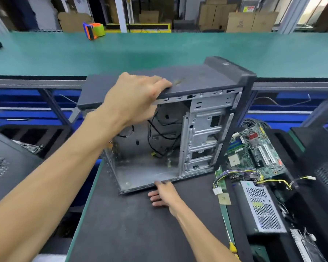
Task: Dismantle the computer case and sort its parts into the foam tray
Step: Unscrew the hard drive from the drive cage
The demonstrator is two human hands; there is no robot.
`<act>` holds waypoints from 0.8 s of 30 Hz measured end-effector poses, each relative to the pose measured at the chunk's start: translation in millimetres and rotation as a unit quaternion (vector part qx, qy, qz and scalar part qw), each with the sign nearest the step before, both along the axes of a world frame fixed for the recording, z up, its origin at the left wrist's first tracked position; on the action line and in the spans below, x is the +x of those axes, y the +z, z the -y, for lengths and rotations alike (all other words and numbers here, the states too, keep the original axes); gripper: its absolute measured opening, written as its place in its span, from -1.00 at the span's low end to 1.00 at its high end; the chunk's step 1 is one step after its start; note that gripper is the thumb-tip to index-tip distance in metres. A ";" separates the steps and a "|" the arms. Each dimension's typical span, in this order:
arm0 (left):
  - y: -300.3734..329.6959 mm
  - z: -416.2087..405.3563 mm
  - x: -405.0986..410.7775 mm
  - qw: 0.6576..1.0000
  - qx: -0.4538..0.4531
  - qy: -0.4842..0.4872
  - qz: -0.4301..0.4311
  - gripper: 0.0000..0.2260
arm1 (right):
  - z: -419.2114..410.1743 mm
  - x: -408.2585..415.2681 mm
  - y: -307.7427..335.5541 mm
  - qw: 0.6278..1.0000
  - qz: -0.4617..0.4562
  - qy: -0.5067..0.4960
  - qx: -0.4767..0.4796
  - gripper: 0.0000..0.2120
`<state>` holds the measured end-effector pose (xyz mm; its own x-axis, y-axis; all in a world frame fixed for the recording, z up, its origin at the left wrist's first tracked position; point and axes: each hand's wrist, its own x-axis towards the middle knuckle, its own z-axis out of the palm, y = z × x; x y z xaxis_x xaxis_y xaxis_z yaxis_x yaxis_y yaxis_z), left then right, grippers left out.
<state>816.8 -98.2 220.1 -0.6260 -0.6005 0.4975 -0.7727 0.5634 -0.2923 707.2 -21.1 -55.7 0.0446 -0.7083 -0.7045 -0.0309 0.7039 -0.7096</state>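
Computer case [178,129] upright at counter [140,224] far edge, open side facing person. Left hand [133,97] grips top panel edge; right hand [164,193], fingers relaxed, touches bottom rim, nearer.

Dark computer case [193,80] upright on black mat, side open, nearly gutted, loose black cables [159,133] inside

On the dark grey mat [140,233] stands a black computer case [197,78] with silver metal inside, beside a green motherboard [254,154], a perforated silver power supply [261,207] with yellow wires, beyond them a teal tabletop [159,52].
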 end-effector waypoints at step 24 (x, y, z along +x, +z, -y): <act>-182.9 -47.9 87.9 0.672 0.014 0.252 -0.697 -0.82 | 8.6 -181.0 6.7 0.941 -0.331 0.055 0.036 -0.64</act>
<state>904.8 -50.3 37.2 0.7212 -0.5832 0.3739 -0.3798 0.1185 0.9174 526.2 -29.7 -49.0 -0.3507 -0.6744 -0.6497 -0.5242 0.7163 -0.4606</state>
